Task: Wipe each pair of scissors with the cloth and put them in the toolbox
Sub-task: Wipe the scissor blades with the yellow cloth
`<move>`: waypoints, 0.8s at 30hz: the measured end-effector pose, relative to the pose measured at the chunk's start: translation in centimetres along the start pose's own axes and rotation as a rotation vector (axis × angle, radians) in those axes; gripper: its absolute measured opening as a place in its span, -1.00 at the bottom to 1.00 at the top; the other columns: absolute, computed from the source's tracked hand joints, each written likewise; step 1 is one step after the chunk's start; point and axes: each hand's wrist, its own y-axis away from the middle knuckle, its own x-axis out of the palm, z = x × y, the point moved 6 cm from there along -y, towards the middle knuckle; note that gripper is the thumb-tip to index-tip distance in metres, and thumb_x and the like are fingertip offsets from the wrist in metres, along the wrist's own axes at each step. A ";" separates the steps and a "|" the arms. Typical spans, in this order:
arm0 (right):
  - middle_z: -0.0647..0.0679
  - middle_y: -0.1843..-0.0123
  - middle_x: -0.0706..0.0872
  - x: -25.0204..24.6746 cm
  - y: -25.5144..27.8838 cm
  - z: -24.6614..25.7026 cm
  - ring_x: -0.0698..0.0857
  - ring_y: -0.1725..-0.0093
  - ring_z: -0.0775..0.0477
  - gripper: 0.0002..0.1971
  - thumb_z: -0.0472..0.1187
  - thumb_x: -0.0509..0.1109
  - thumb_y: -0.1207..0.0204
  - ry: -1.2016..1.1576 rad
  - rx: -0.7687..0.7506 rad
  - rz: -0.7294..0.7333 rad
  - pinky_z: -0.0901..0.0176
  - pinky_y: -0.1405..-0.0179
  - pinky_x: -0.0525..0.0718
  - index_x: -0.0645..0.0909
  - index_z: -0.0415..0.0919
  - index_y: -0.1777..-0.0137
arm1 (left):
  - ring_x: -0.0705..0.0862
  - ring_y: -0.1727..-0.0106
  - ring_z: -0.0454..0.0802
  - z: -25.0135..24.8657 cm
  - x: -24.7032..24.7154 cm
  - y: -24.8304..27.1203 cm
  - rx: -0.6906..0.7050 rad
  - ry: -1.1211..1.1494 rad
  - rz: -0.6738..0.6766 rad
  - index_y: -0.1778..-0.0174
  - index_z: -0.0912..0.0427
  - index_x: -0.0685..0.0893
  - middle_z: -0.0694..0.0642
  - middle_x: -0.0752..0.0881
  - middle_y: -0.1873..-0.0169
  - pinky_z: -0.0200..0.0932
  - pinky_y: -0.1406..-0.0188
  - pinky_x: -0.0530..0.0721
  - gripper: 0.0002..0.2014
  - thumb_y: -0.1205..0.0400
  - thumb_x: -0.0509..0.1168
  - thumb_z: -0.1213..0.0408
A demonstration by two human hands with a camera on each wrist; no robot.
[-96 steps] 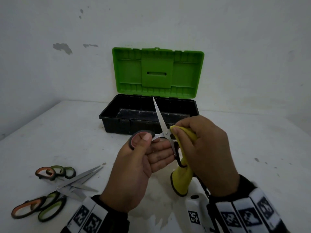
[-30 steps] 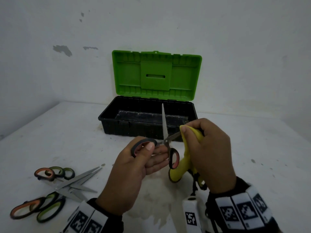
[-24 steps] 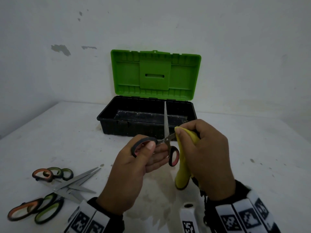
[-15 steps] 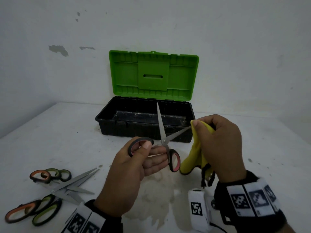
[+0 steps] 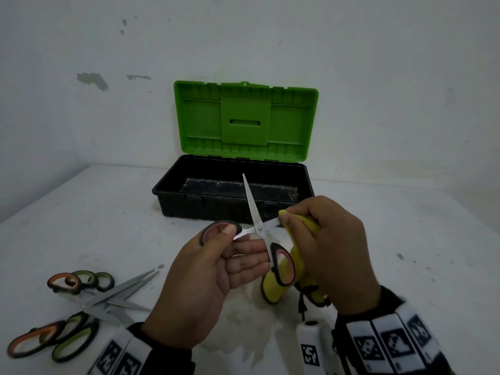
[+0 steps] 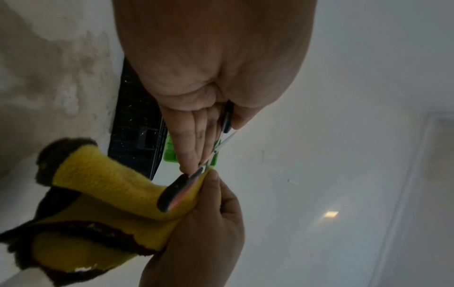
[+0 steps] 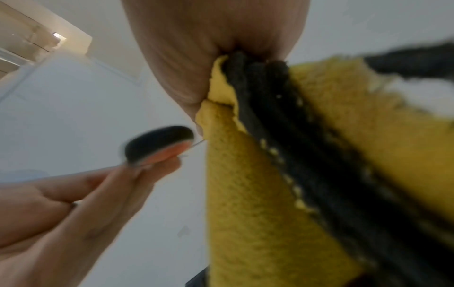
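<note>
A pair of scissors (image 5: 257, 226) with black and red handles is spread open in front of me, one blade pointing up over the toolbox. My left hand (image 5: 216, 269) pinches one handle loop between thumb and fingers. My right hand (image 5: 327, 250) grips the yellow cloth (image 5: 295, 255), folded over the other blade close to the pivot. The left wrist view shows the cloth (image 6: 105, 186) and the free handle (image 6: 176, 192) against it. The right wrist view shows the cloth (image 7: 258, 194) bunched in my palm. The toolbox (image 5: 232, 201) stands open behind, black base, green lid (image 5: 246, 120) upright.
Several more scissors (image 5: 81, 301) with orange and green handles lie in a loose heap on the white table (image 5: 405, 239) at my near left. A white wall rises right behind the toolbox.
My right hand slid the cloth out along the blade to its tip, then came back in toward the pivot. My left hand kept its hold on the handle loop.
</note>
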 end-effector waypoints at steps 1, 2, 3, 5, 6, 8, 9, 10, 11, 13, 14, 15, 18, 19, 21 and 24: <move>0.11 0.24 0.73 -0.2 -0.1 -0.4 0.66 0.19 0.19 -0.93 -0.26 0.56 -0.47 0.000 0.024 -0.020 0.53 0.16 0.56 0.73 -0.12 0.18 | 0.85 0.24 0.33 0.0 -0.1 0.1 -0.003 0.002 -0.006 -0.03 0.40 0.59 0.48 0.81 0.22 0.12 0.30 0.85 -0.79 -0.75 0.13 0.33; 0.10 0.25 0.73 -0.3 -0.1 -0.5 0.66 0.18 0.19 -0.93 -0.27 0.56 -0.47 -0.002 0.038 -0.036 0.56 0.16 0.53 0.74 -0.13 0.18 | 0.85 0.24 0.32 0.1 -0.2 0.1 -0.005 0.007 -0.012 -0.01 0.40 0.60 0.48 0.81 0.23 0.11 0.31 0.85 -0.78 -0.75 0.12 0.33; 0.10 0.25 0.74 -0.2 -0.1 -0.3 0.65 0.18 0.19 -0.94 -0.28 0.56 -0.46 -0.002 0.036 -0.045 0.59 0.16 0.52 0.74 -0.14 0.18 | 0.85 0.25 0.32 0.1 -0.2 0.1 -0.006 0.015 -0.015 0.01 0.39 0.60 0.48 0.81 0.23 0.10 0.32 0.84 -0.78 -0.75 0.12 0.32; 0.09 0.24 0.74 0.3 0.3 0.7 0.65 0.18 0.19 -0.95 -0.30 0.56 -0.46 0.000 -0.001 -0.027 0.59 0.15 0.53 0.75 -0.15 0.16 | 0.85 0.26 0.32 0.2 -0.2 0.1 -0.006 0.036 -0.013 0.01 0.39 0.60 0.48 0.81 0.24 0.09 0.34 0.84 -0.78 -0.75 0.12 0.32; 0.08 0.24 0.74 0.6 0.6 1.2 0.65 0.18 0.18 -0.96 -0.29 0.55 -0.47 -0.010 -0.023 -0.002 0.59 0.14 0.53 0.76 -0.17 0.15 | 0.85 0.27 0.31 0.1 -0.2 0.0 -0.007 0.045 -0.007 0.00 0.39 0.60 0.49 0.81 0.24 0.08 0.36 0.83 -0.78 -0.75 0.13 0.31; 0.07 0.23 0.75 0.9 0.8 1.6 0.65 0.17 0.18 -0.98 -0.28 0.55 -0.48 -0.033 -0.039 0.029 0.59 0.12 0.55 0.76 -0.17 0.13 | 0.85 0.29 0.30 0.0 -0.3 0.0 -0.010 0.046 0.002 -0.02 0.39 0.60 0.49 0.80 0.24 0.05 0.39 0.82 -0.78 -0.75 0.12 0.31; 0.09 0.23 0.75 0.7 0.8 1.4 0.66 0.17 0.19 -0.98 -0.26 0.55 -0.48 -0.033 -0.023 0.022 0.58 0.12 0.55 0.76 -0.15 0.13 | 0.85 0.28 0.30 0.0 -0.3 0.0 -0.013 0.045 0.006 -0.02 0.39 0.60 0.50 0.80 0.22 0.05 0.40 0.82 -0.78 -0.75 0.12 0.31; 0.12 0.24 0.74 0.4 0.6 1.0 0.66 0.17 0.20 -0.97 -0.25 0.55 -0.48 -0.023 0.000 0.002 0.58 0.12 0.56 0.76 -0.12 0.14 | 0.85 0.27 0.31 0.0 -0.3 0.0 -0.017 0.045 0.011 -0.01 0.38 0.60 0.50 0.80 0.21 0.05 0.39 0.82 -0.78 -0.75 0.12 0.30; 0.14 0.24 0.74 0.0 0.4 0.5 0.67 0.17 0.23 -0.95 -0.25 0.56 -0.48 -0.009 0.022 -0.024 0.59 0.12 0.55 0.75 -0.10 0.15 | 0.85 0.25 0.31 0.1 -0.3 0.1 -0.019 0.045 0.015 0.01 0.38 0.60 0.50 0.80 0.20 0.06 0.37 0.82 -0.77 -0.75 0.11 0.31; 0.16 0.25 0.74 -0.5 0.1 0.0 0.67 0.15 0.26 -0.94 -0.24 0.56 -0.48 0.006 0.059 -0.063 0.62 0.13 0.52 0.75 -0.07 0.17 | 0.85 0.24 0.32 0.2 -0.3 0.2 -0.019 0.049 0.015 0.04 0.37 0.61 0.50 0.80 0.21 0.07 0.35 0.83 -0.77 -0.75 0.11 0.31; 0.15 0.25 0.74 -0.5 0.1 0.0 0.67 0.14 0.25 -0.94 -0.24 0.56 -0.48 0.006 0.064 -0.070 0.62 0.13 0.52 0.76 -0.07 0.17 | 0.85 0.24 0.32 0.2 -0.4 0.2 -0.018 0.050 0.010 0.05 0.38 0.61 0.50 0.80 0.21 0.07 0.35 0.83 -0.76 -0.76 0.11 0.30; 0.15 0.25 0.74 -0.4 0.2 0.3 0.68 0.14 0.24 -0.95 -0.24 0.56 -0.47 -0.002 0.060 -0.066 0.61 0.14 0.52 0.76 -0.08 0.17 | 0.85 0.24 0.32 0.3 -0.4 0.1 -0.016 0.051 0.002 0.05 0.38 0.62 0.50 0.80 0.21 0.07 0.35 0.83 -0.75 -0.75 0.12 0.30; 0.14 0.23 0.75 0.8 1.0 1.9 0.68 0.16 0.23 -0.98 -0.24 0.55 -0.48 -0.059 0.008 0.011 0.62 0.14 0.52 0.78 -0.11 0.14 | 0.85 0.28 0.29 0.1 -0.4 0.0 -0.010 0.060 -0.003 -0.02 0.42 0.60 0.49 0.80 0.24 0.04 0.39 0.82 -0.75 -0.75 0.13 0.29; 0.15 0.23 0.74 1.0 1.2 2.2 0.68 0.16 0.24 -0.98 -0.23 0.55 -0.49 -0.076 -0.008 0.034 0.62 0.14 0.53 0.78 -0.11 0.12 | 0.85 0.29 0.29 0.0 -0.4 0.0 -0.014 0.061 0.000 -0.03 0.44 0.60 0.49 0.81 0.24 0.04 0.40 0.82 -0.74 -0.75 0.12 0.29; 0.16 0.22 0.75 0.8 1.1 1.9 0.69 0.15 0.23 -0.98 -0.21 0.54 -0.49 -0.086 0.014 0.038 0.59 0.14 0.55 0.78 -0.09 0.11 | 0.85 0.27 0.30 0.0 -0.4 0.1 -0.023 0.054 0.009 -0.03 0.48 0.61 0.51 0.80 0.21 0.05 0.38 0.83 -0.71 -0.75 0.12 0.29; 0.16 0.22 0.76 -0.1 0.6 1.1 0.69 0.14 0.21 -0.97 -0.23 0.55 -0.49 -0.047 0.065 -0.019 0.57 0.14 0.56 0.79 -0.08 0.14 | 0.85 0.22 0.33 0.1 -0.2 0.2 -0.013 0.043 0.023 0.01 0.44 0.62 0.52 0.80 0.18 0.08 0.32 0.84 -0.73 -0.75 0.11 0.29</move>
